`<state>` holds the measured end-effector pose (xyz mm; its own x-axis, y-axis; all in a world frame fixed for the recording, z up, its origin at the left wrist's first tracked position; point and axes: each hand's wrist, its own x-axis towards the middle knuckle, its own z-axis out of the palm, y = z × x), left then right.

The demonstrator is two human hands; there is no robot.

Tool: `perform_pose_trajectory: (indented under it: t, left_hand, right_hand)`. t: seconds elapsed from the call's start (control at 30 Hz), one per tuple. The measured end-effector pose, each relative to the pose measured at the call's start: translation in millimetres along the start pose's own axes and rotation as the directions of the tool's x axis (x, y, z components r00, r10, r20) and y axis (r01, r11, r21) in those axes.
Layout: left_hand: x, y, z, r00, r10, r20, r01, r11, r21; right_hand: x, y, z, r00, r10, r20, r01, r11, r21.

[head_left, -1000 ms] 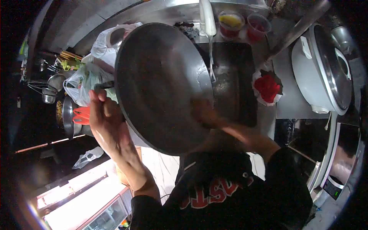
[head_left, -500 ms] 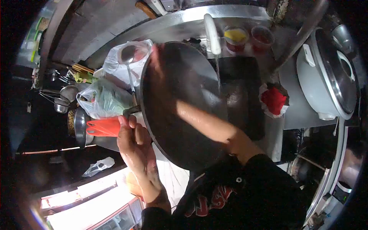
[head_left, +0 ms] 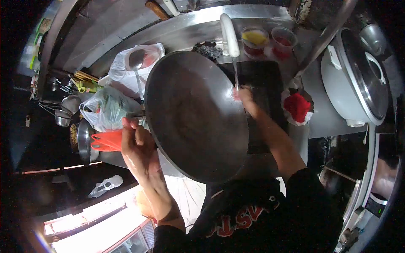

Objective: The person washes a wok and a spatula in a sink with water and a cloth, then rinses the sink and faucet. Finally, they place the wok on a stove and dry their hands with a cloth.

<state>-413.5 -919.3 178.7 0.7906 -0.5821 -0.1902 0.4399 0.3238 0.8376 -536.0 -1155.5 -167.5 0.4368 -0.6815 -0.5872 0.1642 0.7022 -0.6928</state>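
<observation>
A large dark wok (head_left: 190, 122) is tilted in front of me over the edge of the sink (head_left: 268, 139). My left hand (head_left: 139, 147) is closed around its short handle at the left rim. A red plastic bag (head_left: 105, 141) lies just behind that hand. My right hand (head_left: 246, 99) is at the wok's right rim, under the thin stream of water from the white faucet (head_left: 229, 36). Its fingers are curled around something pinkish that is too small and blurred to name.
A ladle (head_left: 137, 61) lies over a white plastic bag (head_left: 120, 69), with a greenish plastic bag (head_left: 112, 109) nearer me. Two plastic cups (head_left: 255, 40) stand behind the sink. To its right are a red cloth-like bundle (head_left: 296, 107) and a lidded white cooker (head_left: 344, 84).
My right hand has moved from the wok's far left inner side to the water stream at its right. The wok has shifted slightly left, with my left hand still on its handle.
</observation>
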Motion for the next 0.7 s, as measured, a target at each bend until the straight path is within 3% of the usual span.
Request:
perform_pose_trajectory:
  t: [0.03, 0.07, 0.1, 0.13, 0.2, 0.23, 0.3, 0.33, 0.4, 0.43, 0.5, 0.57, 0.63, 0.7]
  left_hand:
    - [-1.5, 1.7, 2.5, 1.0, -0.009, -0.026, 0.009, 1.0, 0.012]
    - [-2.4, 3.2, 3.0, 0.999, -0.015, -0.051, 0.016, 1.0, 0.024]
    - [7.3, 5.5, -13.1, 0.998, -0.03, 0.062, 0.03, 1.0, 0.002]
    - [12.7, 11.2, -20.4, 0.998, -0.029, 0.063, 0.029, 1.0, 0.0]
    - [19.5, 18.8, -29.0, 0.991, -0.081, 0.109, 0.077, 0.996, 0.034]
    - [21.6, 21.4, -26.9, 0.997, -0.08, -0.014, 0.08, 0.996, 0.046]
    - [40.0, 26.3, -38.7, 0.996, -0.092, -0.016, 0.092, 0.995, 0.033]
    - [52.8, 29.7, -48.6, 0.995, -0.102, -0.018, 0.102, 0.994, 0.027]
    - [87.9, 33.0, -77.0, 0.99, -0.125, -0.064, 0.13, 0.988, 0.083]
    - [103.9, 31.0, -90.4, 0.983, -0.147, -0.107, 0.162, 0.976, 0.143]
    - [124.7, 20.5, -113.6, 0.972, -0.207, -0.109, 0.222, 0.963, 0.15]
    - [132.3, 4.7, -132.1, 0.935, -0.35, -0.054, 0.354, 0.928, 0.116]
    - [132.0, -19.5, -147.9, 0.915, -0.393, -0.088, 0.402, 0.907, 0.128]
    - [130.1, -42.7, -163.2, 0.891, -0.438, -0.121, 0.452, 0.88, 0.143]
  right_hand:
    - [2.7, 2.8, -7.9, 0.905, -0.405, -0.132, 0.281, 0.8, -0.53]
    - [5.0, 7.3, -13.7, 0.664, -0.747, -0.014, 0.309, 0.292, -0.905]
    - [7.2, 16.5, -17.1, 0.484, -0.875, -0.02, 0.095, 0.075, -0.993]
    - [8.8, 18.3, -21.8, 0.483, -0.875, -0.019, 0.094, 0.073, -0.993]
    - [10.5, 17.7, -40.6, 0.835, -0.548, 0.04, 0.309, 0.408, -0.859]
    - [14.6, 16.7, -52.7, 0.834, -0.55, 0.04, 0.308, 0.404, -0.861]
    - [19.4, 11.3, -75.8, 0.744, -0.503, 0.44, 0.597, 0.206, -0.775]
    - [14.5, 5.4, -83.6, 0.741, -0.5, 0.448, 0.601, 0.199, -0.774]
    - [-7.1, -12.0, -91.8, 0.84, -0.395, 0.372, 0.327, -0.18, -0.928]
    - [-34.2, -32.1, -85.2, 0.837, -0.396, 0.377, 0.327, -0.191, -0.926]
    - [-103.3, -76.6, -65.4, 0.785, -0.335, 0.521, 0.406, -0.356, -0.842]
    - [-113.5, -97.7, -94.9, 0.844, -0.295, 0.448, 0.344, -0.343, -0.874]
    - [-134.9, -121.5, -99.5, 0.892, -0.257, 0.372, 0.277, -0.338, -0.899]
    - [-188.1, -151.0, -84.1, 0.968, -0.223, 0.111, 0.043, -0.288, -0.957]
